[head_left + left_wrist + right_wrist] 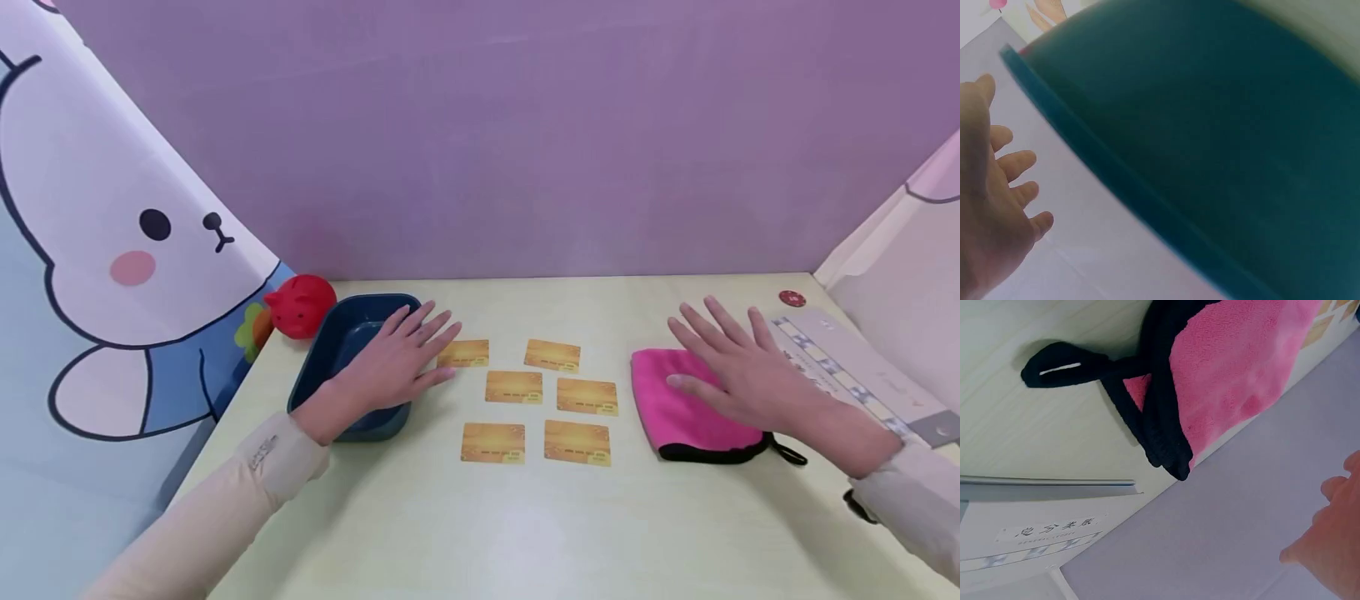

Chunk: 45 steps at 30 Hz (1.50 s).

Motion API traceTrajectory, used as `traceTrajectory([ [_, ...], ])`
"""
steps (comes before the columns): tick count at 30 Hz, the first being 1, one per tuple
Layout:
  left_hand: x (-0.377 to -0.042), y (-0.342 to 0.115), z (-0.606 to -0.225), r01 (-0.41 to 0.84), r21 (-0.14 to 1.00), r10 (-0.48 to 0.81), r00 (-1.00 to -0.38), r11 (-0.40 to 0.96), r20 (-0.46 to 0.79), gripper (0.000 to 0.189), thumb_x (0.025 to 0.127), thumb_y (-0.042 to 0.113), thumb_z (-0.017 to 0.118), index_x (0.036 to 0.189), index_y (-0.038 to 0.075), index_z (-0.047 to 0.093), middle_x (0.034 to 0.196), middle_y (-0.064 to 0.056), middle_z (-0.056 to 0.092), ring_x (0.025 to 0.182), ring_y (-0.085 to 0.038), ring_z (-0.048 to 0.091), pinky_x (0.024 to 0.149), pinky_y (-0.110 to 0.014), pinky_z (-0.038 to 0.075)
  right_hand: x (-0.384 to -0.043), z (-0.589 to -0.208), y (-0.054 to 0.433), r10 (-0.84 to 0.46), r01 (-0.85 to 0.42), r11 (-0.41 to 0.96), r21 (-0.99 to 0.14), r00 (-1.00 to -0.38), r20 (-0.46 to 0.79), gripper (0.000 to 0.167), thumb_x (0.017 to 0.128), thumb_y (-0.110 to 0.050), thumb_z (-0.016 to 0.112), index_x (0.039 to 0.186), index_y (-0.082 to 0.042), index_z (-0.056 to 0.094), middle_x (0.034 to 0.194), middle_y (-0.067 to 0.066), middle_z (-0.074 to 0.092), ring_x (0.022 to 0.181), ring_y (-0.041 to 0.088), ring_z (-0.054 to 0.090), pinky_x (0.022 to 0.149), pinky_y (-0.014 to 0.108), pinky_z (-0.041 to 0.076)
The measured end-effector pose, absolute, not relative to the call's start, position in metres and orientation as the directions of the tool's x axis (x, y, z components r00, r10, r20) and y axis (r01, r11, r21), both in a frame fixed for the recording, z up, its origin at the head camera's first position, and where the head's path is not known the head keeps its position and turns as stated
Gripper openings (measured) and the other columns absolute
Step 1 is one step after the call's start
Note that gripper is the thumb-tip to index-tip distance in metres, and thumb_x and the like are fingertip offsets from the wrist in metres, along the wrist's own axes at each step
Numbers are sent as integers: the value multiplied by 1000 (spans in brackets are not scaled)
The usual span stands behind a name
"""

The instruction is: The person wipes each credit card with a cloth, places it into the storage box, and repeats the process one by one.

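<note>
My left hand [393, 358] is spread with straight fingers over the right side of a dark blue plastic bin [315, 367]; it holds nothing. In the left wrist view the wall of the bin [1197, 137] fills most of the picture beside the hand [997, 219]. My right hand [738, 367], fingers also spread, hovers over a pink cloth pouch [675, 408] with black trim and a hanging loop. The right wrist view has this pouch [1235, 375] lying on the table, the hand [1329, 531] apart from it. Between the hands lie several golden cards [513, 387] in rough rows.
A red piggy bank [302, 306] stands behind the bin at the left edge. At the right lies a grey and white ledger book [847, 367] with Chinese print, a red poker chip [792, 298] behind it. A purple backdrop [525, 150] rises along the table's far edge.
</note>
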State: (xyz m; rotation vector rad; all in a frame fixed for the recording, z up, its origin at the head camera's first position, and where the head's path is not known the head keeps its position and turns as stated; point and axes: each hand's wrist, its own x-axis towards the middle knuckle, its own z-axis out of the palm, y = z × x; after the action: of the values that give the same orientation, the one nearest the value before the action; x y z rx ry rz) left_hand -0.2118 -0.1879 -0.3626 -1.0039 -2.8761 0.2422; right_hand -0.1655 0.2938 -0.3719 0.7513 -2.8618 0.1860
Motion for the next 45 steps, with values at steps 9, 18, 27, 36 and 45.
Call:
traceTrajectory([
  [9,-241,-159,-348,570,-35,560,-815,821,-150,64,101,46,54,156,18,36,150,-11,52,137,-31,50,114,-52,39,-165,-372,296,-495,-498,861,-108,-867,53,75,94,-43,67,155,-11,37,157,19,40,147,42,31,115,68,21],
  [18,-264,-130,-329,392,-34,330,-814,919,-478,59,101,41,54,153,17,42,155,-9,45,141,-31,42,118,-51,33,-166,-383,300,-473,-467,880,-85,-878,-72,68,89,-37,73,146,-8,51,143,20,56,130,43,52,104,65,38],
  [27,-279,-118,-311,335,-72,232,-775,939,-587,59,101,41,55,152,14,43,157,-8,42,141,-27,43,117,-47,35,-168,-391,303,-466,-458,884,-91,-877,-113,67,88,-36,74,143,-5,53,142,22,56,129,46,52,100,62,45],
  [36,-286,-98,-333,449,-203,267,-776,870,-571,28,91,21,66,116,11,61,96,-3,56,90,-22,50,106,-47,39,-169,-392,302,-453,-443,891,-100,-881,-133,67,88,-38,74,144,-6,53,142,22,56,129,46,53,101,61,45],
  [45,-286,-93,-349,469,-280,235,-772,838,-590,45,87,21,75,126,9,57,100,-4,60,89,-21,54,83,-34,47,-169,-394,303,-459,-450,888,-93,-881,-116,67,88,-37,75,143,-5,54,141,22,57,127,47,55,100,60,47],
])
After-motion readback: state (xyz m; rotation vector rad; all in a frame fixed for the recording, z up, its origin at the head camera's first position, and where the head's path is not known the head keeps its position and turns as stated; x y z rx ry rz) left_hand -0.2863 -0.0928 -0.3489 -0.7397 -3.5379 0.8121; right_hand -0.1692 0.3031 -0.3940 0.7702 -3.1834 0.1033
